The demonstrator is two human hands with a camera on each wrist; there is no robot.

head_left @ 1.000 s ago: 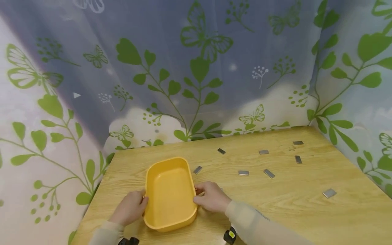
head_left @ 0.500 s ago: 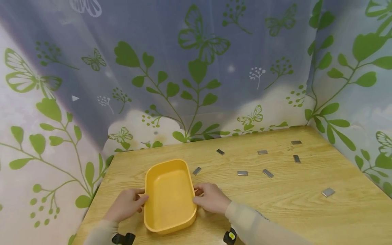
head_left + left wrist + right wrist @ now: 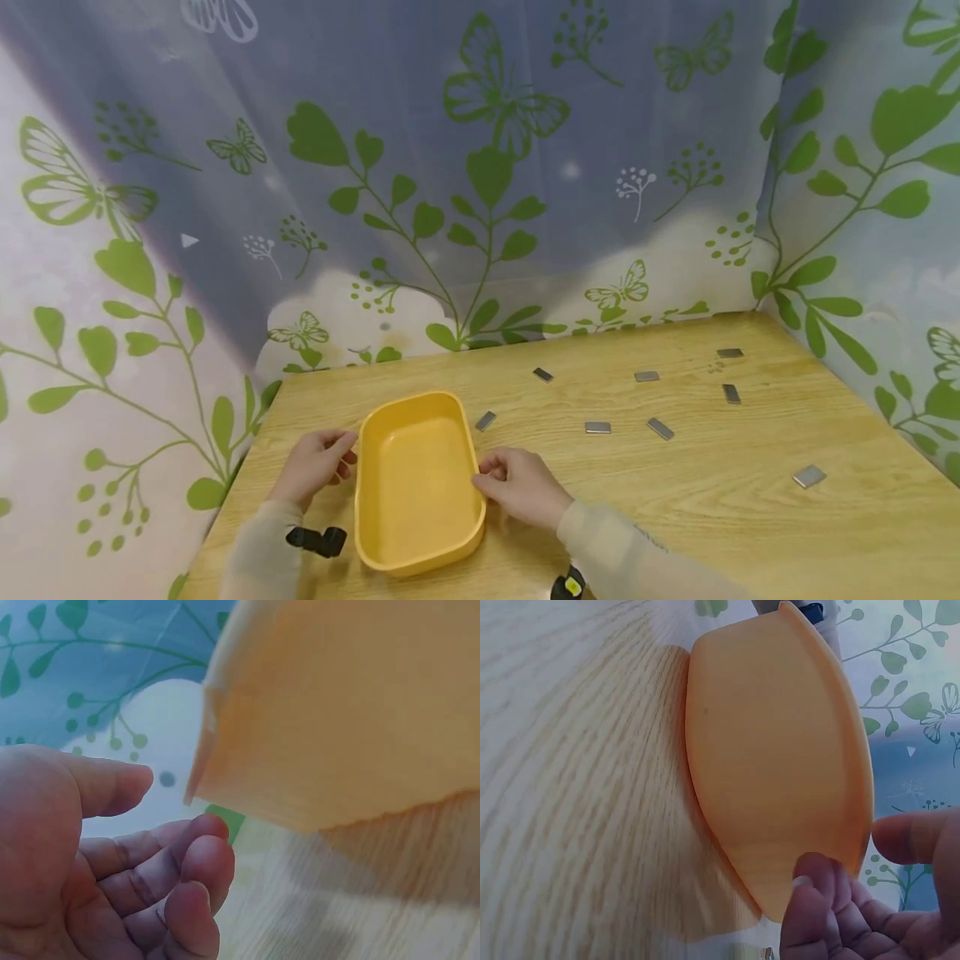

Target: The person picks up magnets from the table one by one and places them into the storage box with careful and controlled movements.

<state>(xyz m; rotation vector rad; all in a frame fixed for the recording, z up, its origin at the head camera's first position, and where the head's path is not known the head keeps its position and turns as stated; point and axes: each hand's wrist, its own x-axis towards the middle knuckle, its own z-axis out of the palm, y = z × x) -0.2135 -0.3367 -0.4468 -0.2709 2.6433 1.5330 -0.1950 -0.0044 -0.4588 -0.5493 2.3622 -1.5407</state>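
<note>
yellow tub [image 3: 417, 483] sits between both grips, left hand [image 3: 315, 463] loosely curled beside it, right hand [image 3: 519, 485] touching.

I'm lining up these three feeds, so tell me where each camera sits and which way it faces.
Head: looks forward and down at the table; both hands and sleeves flank the tub.
Left wrist: beside the left hand, facing the tub's outer wall.
Right wrist: low by the right hand, facing the tub's side.
All three share the tub.

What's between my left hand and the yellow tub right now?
Nothing: in the left wrist view a bare gap separates the left hand from the yellow tub, with only curtain and wood behind. The head view shows its fingers just off the tub's rim.
</note>
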